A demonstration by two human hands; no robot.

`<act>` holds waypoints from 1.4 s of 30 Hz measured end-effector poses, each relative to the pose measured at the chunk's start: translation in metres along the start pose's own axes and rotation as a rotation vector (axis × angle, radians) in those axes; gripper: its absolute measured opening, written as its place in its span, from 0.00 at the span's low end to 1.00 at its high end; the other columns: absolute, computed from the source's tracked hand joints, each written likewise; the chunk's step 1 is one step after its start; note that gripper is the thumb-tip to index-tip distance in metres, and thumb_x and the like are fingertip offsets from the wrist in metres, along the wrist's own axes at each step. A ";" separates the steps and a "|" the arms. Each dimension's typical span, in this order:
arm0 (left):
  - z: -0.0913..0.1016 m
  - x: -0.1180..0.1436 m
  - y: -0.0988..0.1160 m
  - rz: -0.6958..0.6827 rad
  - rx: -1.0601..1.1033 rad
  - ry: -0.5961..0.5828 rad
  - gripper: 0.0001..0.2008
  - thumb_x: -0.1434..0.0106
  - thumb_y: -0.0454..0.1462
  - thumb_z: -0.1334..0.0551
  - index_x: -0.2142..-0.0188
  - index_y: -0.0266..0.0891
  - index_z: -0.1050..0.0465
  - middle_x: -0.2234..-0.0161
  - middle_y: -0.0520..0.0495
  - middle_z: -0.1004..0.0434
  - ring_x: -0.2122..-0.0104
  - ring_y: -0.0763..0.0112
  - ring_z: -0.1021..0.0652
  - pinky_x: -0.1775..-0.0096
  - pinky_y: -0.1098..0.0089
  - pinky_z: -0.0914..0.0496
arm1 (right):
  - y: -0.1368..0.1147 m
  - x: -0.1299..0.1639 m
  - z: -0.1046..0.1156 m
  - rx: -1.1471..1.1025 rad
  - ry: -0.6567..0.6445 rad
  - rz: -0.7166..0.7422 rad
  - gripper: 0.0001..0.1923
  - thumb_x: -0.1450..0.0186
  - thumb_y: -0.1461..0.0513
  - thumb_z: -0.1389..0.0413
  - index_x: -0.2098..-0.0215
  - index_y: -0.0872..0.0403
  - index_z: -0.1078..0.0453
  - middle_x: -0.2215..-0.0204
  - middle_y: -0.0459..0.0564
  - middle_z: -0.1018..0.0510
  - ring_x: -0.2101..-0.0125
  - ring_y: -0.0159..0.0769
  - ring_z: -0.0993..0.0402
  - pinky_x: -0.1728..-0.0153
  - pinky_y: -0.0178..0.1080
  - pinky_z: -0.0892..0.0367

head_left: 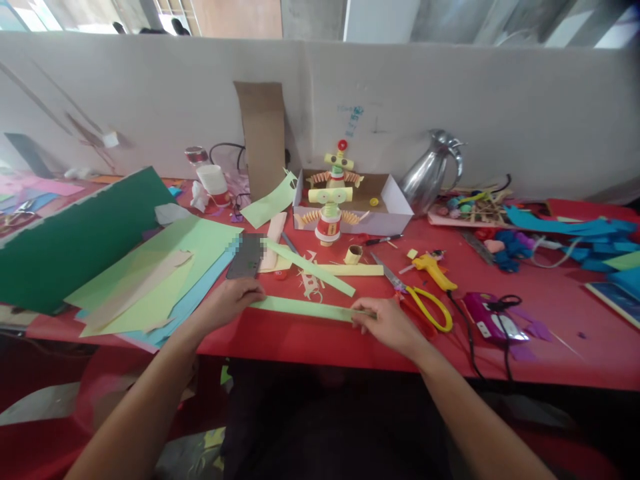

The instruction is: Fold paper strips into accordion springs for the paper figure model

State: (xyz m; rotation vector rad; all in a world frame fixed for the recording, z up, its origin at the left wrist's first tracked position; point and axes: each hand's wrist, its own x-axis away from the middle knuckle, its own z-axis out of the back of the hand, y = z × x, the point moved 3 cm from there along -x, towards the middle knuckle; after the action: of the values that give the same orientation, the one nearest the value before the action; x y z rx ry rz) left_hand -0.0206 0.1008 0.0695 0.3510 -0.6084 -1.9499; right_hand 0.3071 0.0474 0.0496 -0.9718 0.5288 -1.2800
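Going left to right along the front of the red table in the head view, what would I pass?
Dark green sheet → light green paper sheets → left hand → green paper strip held at both ends → right hand → yellow-handled scissors → purple tool with a black cord.

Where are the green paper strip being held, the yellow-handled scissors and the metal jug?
green paper strip (305, 308), head view, middle of the strip
yellow-handled scissors (434, 307), head view, handle loop
metal jug (427, 177), head view, body
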 end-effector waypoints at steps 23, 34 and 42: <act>-0.071 0.016 0.051 0.100 1.634 0.587 0.27 0.52 0.39 0.26 0.51 0.50 0.28 0.56 0.48 0.21 0.57 0.63 0.21 0.53 0.60 0.26 | 0.000 0.016 -0.028 -0.440 0.084 0.001 0.15 0.39 0.50 0.40 0.66 0.55 0.27 0.73 0.50 0.19 0.77 0.31 0.25 0.74 0.33 0.31; -0.059 -0.020 0.040 0.548 1.700 0.585 0.05 0.45 0.27 0.34 0.71 0.34 0.27 0.74 0.47 0.20 0.74 0.72 0.20 0.68 0.72 0.24 | 0.006 0.019 -0.041 -0.525 0.017 -0.048 0.20 0.41 0.47 0.38 0.67 0.56 0.28 0.74 0.50 0.19 0.77 0.31 0.26 0.73 0.34 0.30; -0.029 -0.026 0.008 0.527 1.546 0.793 0.11 0.48 0.25 0.33 0.77 0.36 0.34 0.77 0.49 0.23 0.76 0.71 0.20 0.67 0.70 0.24 | 0.011 0.024 -0.041 -0.589 -0.021 -0.087 0.20 0.43 0.46 0.37 0.67 0.56 0.27 0.73 0.50 0.19 0.76 0.31 0.27 0.73 0.34 0.31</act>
State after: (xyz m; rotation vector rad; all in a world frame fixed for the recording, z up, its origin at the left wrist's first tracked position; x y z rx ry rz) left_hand 0.0109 0.1141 0.0493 1.5863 -1.3532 -0.3943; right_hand 0.2866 0.0116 0.0232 -1.5061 0.8822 -1.2099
